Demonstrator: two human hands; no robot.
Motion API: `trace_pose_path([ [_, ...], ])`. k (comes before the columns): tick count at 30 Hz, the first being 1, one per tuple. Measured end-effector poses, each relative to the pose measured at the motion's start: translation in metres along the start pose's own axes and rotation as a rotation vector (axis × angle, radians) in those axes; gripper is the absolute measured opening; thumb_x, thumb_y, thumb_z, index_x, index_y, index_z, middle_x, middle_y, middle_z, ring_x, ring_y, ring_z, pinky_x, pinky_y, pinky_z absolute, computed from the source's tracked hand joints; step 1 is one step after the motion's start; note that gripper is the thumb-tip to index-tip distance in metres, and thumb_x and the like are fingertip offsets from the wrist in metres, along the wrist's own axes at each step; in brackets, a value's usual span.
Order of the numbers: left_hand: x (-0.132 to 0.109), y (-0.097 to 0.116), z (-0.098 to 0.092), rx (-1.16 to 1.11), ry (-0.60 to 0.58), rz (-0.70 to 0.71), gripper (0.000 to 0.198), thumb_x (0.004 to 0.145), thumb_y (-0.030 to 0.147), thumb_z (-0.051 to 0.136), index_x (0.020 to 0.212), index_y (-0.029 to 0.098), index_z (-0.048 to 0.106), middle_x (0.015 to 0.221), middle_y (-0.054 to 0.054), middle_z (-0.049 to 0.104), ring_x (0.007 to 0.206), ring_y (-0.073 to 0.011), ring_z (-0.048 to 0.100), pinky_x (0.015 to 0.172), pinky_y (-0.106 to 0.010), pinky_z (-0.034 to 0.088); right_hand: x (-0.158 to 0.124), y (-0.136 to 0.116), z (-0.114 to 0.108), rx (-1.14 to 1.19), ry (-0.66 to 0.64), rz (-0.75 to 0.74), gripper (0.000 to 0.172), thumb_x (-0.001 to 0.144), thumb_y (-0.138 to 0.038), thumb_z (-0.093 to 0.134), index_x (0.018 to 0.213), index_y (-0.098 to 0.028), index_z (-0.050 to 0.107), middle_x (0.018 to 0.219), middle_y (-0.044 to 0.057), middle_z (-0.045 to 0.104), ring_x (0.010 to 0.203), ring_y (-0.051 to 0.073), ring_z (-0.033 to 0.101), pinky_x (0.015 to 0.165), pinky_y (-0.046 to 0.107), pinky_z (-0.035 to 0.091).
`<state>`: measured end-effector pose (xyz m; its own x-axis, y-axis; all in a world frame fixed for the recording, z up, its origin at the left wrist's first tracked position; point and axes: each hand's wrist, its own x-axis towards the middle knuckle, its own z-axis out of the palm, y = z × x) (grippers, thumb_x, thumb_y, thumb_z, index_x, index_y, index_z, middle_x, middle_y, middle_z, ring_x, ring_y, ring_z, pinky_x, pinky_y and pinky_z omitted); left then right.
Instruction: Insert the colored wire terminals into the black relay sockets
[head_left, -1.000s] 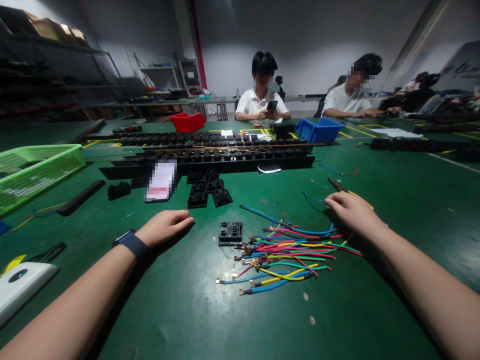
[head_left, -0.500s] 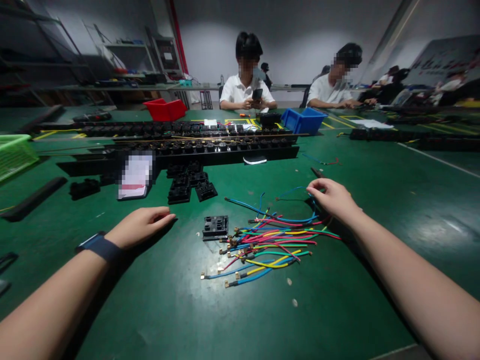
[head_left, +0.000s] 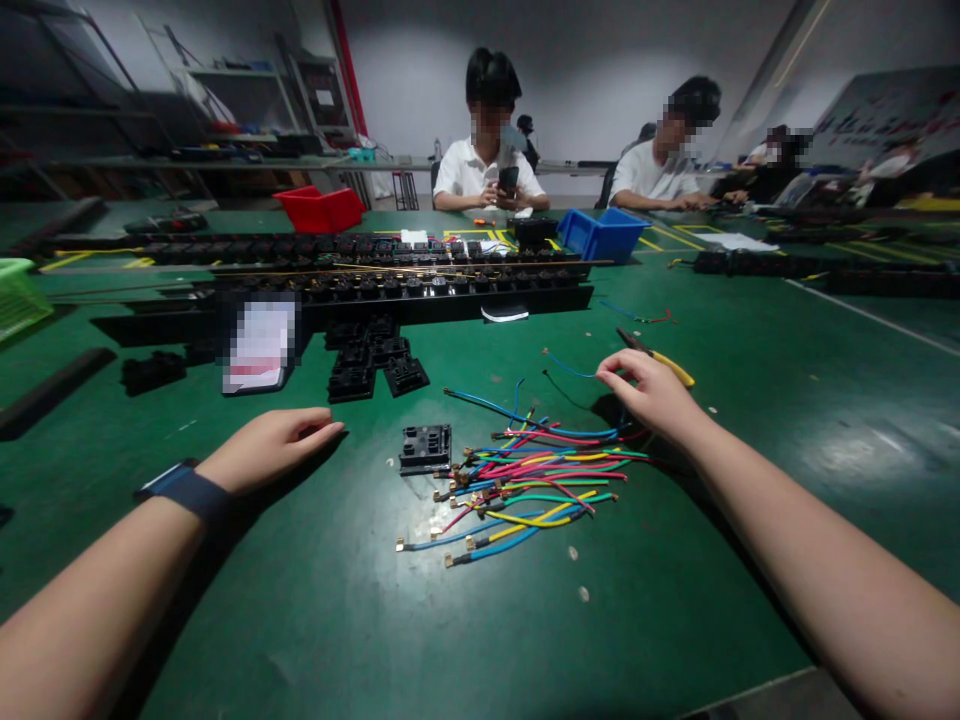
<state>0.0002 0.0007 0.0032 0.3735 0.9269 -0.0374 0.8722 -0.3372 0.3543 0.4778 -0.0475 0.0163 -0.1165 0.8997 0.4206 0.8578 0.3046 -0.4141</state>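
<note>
My left hand (head_left: 271,446) rests on the green table (head_left: 360,620), fingers stretched out loosely and holding nothing, left of a small black connector block (head_left: 425,448). A bundle of coloured wires (head_left: 536,480) with metal terminals lies right of the block. My right hand (head_left: 654,392) is at the far right end of the bundle, fingertips pinched on a thin blue wire (head_left: 571,368). Yellow-handled pliers (head_left: 660,356) lie just behind that hand.
Long black trays of connectors (head_left: 360,290) run across the table beyond my hands, with loose black blocks (head_left: 375,365) and a blurred card (head_left: 259,345) in front. A red bin (head_left: 319,208) and a blue bin (head_left: 604,235) stand farther back. Two people sit opposite.
My right hand has come off the end of the wire bundle toward the thin blue wire, uncovering the pliers. My left hand has stayed still. The view has swung slightly right.
</note>
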Motion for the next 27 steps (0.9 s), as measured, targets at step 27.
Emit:
trace_pose_path([
  [27,-0.003,0.011,-0.006,0.064,-0.138,-0.030,0.044,0.087,0.056,0.037,0.075,0.017,0.053,0.066,0.002,0.050,0.067,-0.0157,0.047,0.062,-0.022,0.029,-0.010,-0.030,0.010,0.007,-0.498,-0.207,0.016,0.085,-0.023,0.050,0.087,-0.015,0.064,0.088,0.008,0.065,0.085,0.019,0.057,0.077,0.032,0.044],
])
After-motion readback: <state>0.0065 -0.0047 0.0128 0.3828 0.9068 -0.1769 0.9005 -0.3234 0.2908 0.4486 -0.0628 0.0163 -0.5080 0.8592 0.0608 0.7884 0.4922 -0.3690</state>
